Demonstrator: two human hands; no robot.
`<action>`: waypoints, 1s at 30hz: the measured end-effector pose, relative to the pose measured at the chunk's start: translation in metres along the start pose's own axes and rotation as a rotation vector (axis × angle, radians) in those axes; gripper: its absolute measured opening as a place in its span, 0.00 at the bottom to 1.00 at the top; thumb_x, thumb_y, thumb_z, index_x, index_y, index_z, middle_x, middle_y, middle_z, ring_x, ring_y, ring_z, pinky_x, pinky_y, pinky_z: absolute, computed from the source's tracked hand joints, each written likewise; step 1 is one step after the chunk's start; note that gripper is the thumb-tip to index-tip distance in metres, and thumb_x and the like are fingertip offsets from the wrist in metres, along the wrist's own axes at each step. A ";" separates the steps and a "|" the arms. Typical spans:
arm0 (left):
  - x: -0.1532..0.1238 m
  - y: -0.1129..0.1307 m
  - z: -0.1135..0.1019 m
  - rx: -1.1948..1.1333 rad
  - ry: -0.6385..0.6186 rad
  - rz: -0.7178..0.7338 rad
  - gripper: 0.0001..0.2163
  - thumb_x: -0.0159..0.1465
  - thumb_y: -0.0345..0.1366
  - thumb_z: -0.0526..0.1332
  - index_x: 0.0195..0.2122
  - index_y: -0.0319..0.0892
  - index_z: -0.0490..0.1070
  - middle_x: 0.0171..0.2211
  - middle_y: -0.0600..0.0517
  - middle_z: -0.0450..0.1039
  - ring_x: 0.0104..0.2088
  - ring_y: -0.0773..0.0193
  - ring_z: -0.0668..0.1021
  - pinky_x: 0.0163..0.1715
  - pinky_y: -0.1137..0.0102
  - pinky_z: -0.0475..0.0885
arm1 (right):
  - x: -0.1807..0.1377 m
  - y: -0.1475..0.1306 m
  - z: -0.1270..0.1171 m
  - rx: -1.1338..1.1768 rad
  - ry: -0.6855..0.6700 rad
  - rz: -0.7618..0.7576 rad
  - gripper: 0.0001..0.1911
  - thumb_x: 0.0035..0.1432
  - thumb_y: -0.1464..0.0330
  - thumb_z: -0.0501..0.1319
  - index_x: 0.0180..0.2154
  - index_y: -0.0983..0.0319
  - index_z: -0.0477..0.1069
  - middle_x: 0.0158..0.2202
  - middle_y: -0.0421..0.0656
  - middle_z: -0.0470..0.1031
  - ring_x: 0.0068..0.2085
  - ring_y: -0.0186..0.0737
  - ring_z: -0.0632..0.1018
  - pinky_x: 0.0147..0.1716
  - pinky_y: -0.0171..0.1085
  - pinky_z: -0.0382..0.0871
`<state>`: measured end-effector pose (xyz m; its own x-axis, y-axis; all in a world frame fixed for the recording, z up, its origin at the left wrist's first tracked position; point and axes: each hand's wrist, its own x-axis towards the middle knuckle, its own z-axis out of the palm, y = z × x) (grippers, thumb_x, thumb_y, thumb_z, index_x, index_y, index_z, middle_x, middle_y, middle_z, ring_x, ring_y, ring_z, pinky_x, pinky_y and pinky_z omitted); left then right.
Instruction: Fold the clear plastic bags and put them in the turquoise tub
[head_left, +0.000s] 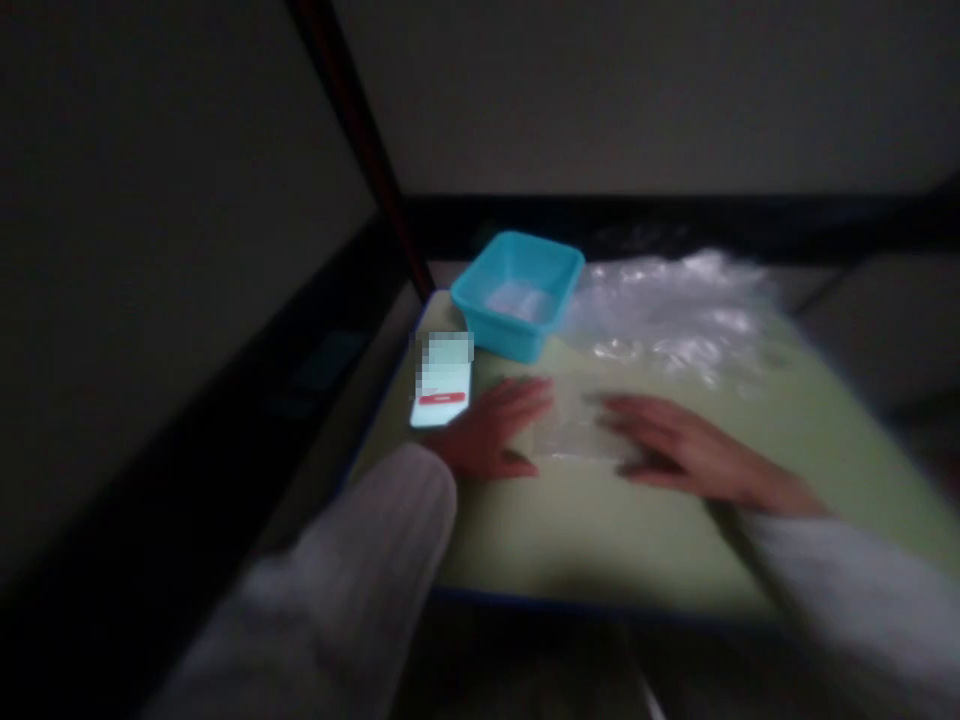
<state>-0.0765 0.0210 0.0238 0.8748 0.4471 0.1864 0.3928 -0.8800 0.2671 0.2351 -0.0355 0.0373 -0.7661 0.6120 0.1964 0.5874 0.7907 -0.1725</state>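
**Item 1: small clear bag (574, 430).** It is lying flat on the pale green surface (600, 540), near its middle, between the two hands. Its long axis appears to be running left to right across the view. The blur is hiding its edges and which end is the mouth.

**Item 2: left hand (495, 435).** It is resting palm down with the fingers stretched out and close together, pointing right. The fingertips are touching the bag's left end. A pale ribbed sleeve (360, 570) is covering the forearm.

**Item 3: right hand (675, 440).** It is lying flat with the fingers extended leftward and is pressing on the bag's right end. Whether either hand is pinching the film cannot be told.

**Item 4: teal tub (517, 290).** It is sitting at the far left corner of the surface, beyond the left hand, with something pale inside.

**Item 5: heap of clear plastic (675, 310).** It is spreading along the far edge, just right of the tub and well behind the bag.

**Item 6: phone (442, 385).** It is lying just beside the left hand, screen glowing and showing a red bar. The blur is making any writing on it unreadable.

Nothing is lying between the hands and the bag.
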 end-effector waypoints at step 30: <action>0.006 0.017 0.023 0.036 0.135 0.026 0.20 0.60 0.44 0.60 0.49 0.39 0.69 0.53 0.42 0.70 0.54 0.53 0.71 0.55 0.58 0.64 | 0.003 -0.015 0.003 -0.258 0.003 -0.091 0.12 0.62 0.75 0.53 0.30 0.63 0.73 0.30 0.45 0.75 0.33 0.42 0.75 0.34 0.41 0.65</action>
<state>-0.0584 0.0049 0.0077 0.8398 0.4391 0.3193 0.3822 -0.8959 0.2267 0.2234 -0.0456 0.0377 -0.8181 0.5382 0.2027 0.5637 0.8202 0.0973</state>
